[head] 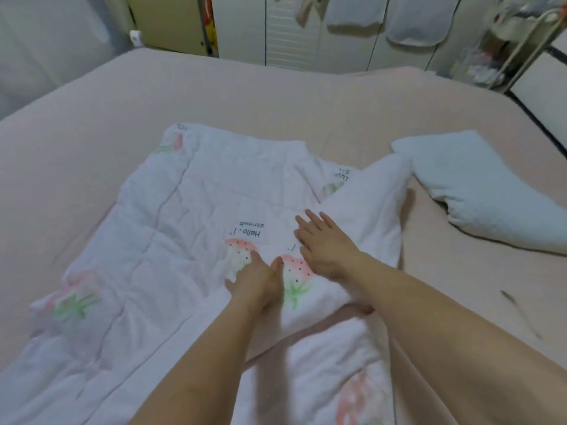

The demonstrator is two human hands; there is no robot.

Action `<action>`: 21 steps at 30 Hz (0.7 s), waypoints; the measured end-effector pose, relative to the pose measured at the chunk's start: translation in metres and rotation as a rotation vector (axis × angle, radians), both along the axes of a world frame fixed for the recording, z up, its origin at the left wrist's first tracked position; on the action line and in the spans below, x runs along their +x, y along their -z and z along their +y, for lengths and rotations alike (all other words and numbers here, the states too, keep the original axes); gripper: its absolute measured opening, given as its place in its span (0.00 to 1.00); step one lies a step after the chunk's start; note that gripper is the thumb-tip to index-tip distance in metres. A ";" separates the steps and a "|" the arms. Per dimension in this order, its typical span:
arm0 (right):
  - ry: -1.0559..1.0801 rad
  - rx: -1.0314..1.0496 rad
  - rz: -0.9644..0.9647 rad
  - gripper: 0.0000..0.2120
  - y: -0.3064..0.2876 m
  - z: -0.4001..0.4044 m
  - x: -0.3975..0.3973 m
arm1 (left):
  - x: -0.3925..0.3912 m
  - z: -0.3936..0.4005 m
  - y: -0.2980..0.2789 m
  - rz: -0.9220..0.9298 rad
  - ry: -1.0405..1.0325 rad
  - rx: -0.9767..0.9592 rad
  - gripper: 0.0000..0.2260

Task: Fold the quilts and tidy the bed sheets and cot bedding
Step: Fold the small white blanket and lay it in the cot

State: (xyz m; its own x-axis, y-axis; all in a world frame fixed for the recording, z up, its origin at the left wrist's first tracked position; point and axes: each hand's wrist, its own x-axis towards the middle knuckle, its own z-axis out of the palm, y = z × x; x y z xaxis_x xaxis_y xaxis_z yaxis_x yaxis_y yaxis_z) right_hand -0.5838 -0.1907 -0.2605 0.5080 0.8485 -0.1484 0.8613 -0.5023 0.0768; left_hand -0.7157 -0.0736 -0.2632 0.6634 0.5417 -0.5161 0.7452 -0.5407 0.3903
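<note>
Fingers (310,223) flat on both our left hand (256,279) and right hand (322,246), we're pressing the strawberry-print quilt (171,216) mid-bed on the pink sheet (276,102), partly folded, white pillow (478,191) untidied.

We can't read the quilt (171,210) print past "Hello" since it's upside down and blurry. Its near end runs off the bottom edge. The hanging stuff on the rack (518,47) is just a smear.
</note>
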 end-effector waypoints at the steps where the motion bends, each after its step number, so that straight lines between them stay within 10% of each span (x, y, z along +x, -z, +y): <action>1: -0.054 -0.026 0.004 0.23 0.003 0.000 0.008 | 0.006 -0.001 0.004 0.004 0.019 -0.026 0.28; 6: 0.255 -0.015 -0.036 0.25 0.003 -0.018 0.022 | 0.008 -0.026 -0.010 -0.370 0.699 0.329 0.05; 12: 1.143 0.035 0.277 0.50 -0.005 -0.098 0.031 | 0.010 -0.077 -0.033 -0.564 1.633 0.537 0.10; 18: 1.380 0.512 0.528 0.31 -0.005 -0.117 0.034 | 0.041 -0.107 -0.043 -0.125 0.588 -0.192 0.24; 21: 1.552 0.851 0.675 0.34 -0.008 -0.128 0.036 | 0.043 -0.106 -0.038 0.121 0.550 -0.183 0.46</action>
State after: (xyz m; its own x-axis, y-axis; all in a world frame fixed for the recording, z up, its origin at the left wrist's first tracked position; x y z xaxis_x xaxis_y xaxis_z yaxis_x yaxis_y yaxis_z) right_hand -0.5473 -0.3186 -0.2523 0.8336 -0.2948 -0.4671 -0.5520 -0.4740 -0.6860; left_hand -0.6727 -0.1791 -0.2249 0.7520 0.0298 -0.6585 0.4193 -0.7925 0.4429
